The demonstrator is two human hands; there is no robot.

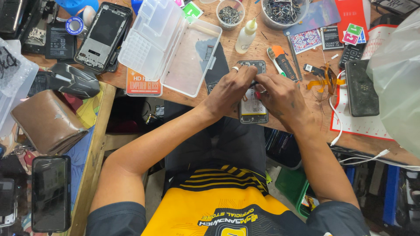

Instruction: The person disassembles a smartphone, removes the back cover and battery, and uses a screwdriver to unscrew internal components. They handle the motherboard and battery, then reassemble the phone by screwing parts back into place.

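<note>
Wooden bench (245, 50) carries the opened phone (253, 105) at its near edge, back off. I'd keep my left hand (229, 89) pressing the frame flat — fingers closed on its upper part — while my right hand (280, 98) pinches a slim tool (254, 83), tip worked gently and low, never levered against the board.

Single head view, looking steeply down from above, close over cluttered workbench (280, 126).

A wooden workbench (306, 59) bears an opened phone (253, 105) and clear plastic case (170, 43).
</note>
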